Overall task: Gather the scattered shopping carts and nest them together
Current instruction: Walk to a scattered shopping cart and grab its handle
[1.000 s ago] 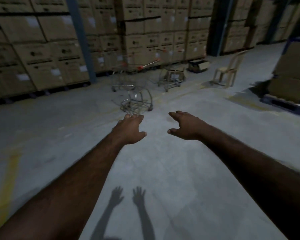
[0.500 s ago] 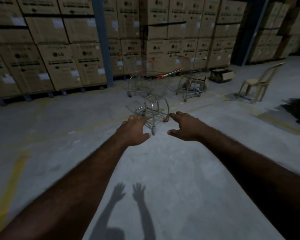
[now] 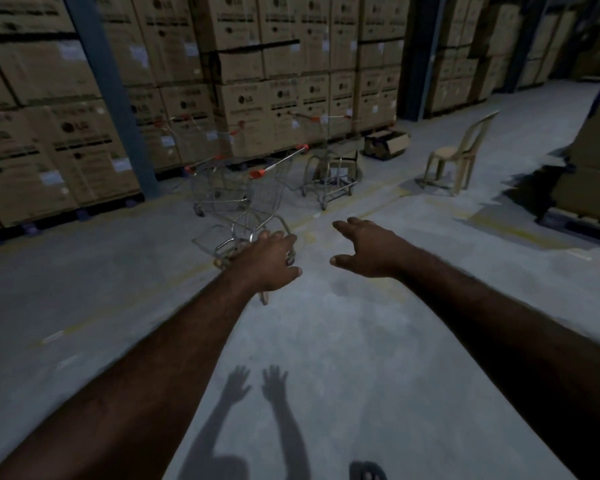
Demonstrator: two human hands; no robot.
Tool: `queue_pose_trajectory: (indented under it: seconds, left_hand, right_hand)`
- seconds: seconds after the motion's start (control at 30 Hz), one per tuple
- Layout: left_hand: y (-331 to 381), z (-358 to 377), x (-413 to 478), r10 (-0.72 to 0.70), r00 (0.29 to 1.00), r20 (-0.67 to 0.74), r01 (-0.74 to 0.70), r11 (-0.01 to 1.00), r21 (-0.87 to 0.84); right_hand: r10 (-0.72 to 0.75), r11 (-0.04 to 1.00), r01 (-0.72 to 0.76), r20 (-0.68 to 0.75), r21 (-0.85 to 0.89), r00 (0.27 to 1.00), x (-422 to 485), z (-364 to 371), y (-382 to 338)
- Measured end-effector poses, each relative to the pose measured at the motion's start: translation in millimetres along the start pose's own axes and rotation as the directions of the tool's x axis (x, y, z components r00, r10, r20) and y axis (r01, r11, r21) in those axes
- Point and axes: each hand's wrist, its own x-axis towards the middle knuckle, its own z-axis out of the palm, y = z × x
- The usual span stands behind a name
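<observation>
You're in a dim warehouse: grey concrete floor (image 3: 343, 341), stacked cardboard boxes (image 3: 243, 98) along the back, a blue steel post (image 3: 115, 98), one plastic chair (image 3: 454, 157).

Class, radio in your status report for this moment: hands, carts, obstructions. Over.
Left hand, right hand open, empty, stretched forward. Nearest cart ahead, not gripped; second cart and third cart farther back. Plastic chair off right, path unblocked.

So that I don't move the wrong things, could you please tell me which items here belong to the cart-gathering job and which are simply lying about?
For the job: nearest cart; cart behind it; third cart by the stacks; left hand and right hand, both empty.

Just lying about: plastic chair; open cardboard box; stacked cartons; blue pillar.
</observation>
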Motion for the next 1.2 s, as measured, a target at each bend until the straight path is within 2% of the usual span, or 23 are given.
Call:
queue_pose_trajectory:
  seconds: [0.17, 0.33, 0.67, 0.8, 0.93, 1.03, 1.1, 1.2]
  left_hand:
    - [-4.3, 14.3, 133.0, -0.019, 1.0, -0.016, 0.02, 1.0, 0.005]
    - [-14.0, 11.4, 241.2, -0.047, 0.997, -0.063, 0.059, 0.978, 0.198]
    - [-60.6, 34.7, 442.8, -0.144, 0.988, -0.048, 0.151, 0.952, 0.265]
    - [-104.2, 50.9, 541.9, -0.194, 0.977, -0.084, 0.209, 0.947, 0.245]
    - [-160.2, 61.9, 639.9, -0.248, 0.968, -0.047, 0.251, 0.932, 0.263]
    - [-201.5, 69.5, 697.4, -0.234, 0.967, -0.098, 0.253, 0.916, 0.311]
    - [-224.4, 69.6, 727.7, -0.245, 0.967, -0.062, 0.252, 0.911, 0.326]
    - [-256.4, 73.9, 770.4, -0.283, 0.957, -0.067, 0.291, 0.923, 0.25]
  right_hand:
    - [-0.024, 0.998, 0.024, 0.003, -0.05, 1.0, 119.0, -4.5, 76.7]
    - [-0.111, 0.977, 0.104, -0.026, -0.188, 0.994, 223.4, -12.8, 133.0]
    - [-0.169, 0.973, 0.163, -0.025, -0.165, 0.985, 412.4, 16.5, 204.7]
    - [-0.176, 0.97, 0.174, 0.001, -0.172, 0.984, 511.0, 25.4, 231.4]
    - [-0.2, 0.959, 0.197, 0.005, -0.202, 0.98, 617.5, 25.8, 254.9]
    - [-0.219, 0.951, 0.218, 0.02, -0.221, 0.976, 697.3, 27.0, 267.3]
    - [-0.233, 0.951, 0.236, 0.036, -0.201, 0.972, 743.8, 29.7, 269.0]
    - [-0.277, 0.941, 0.285, 0.067, -0.185, 0.959, 811.6, 38.5, 265.3]
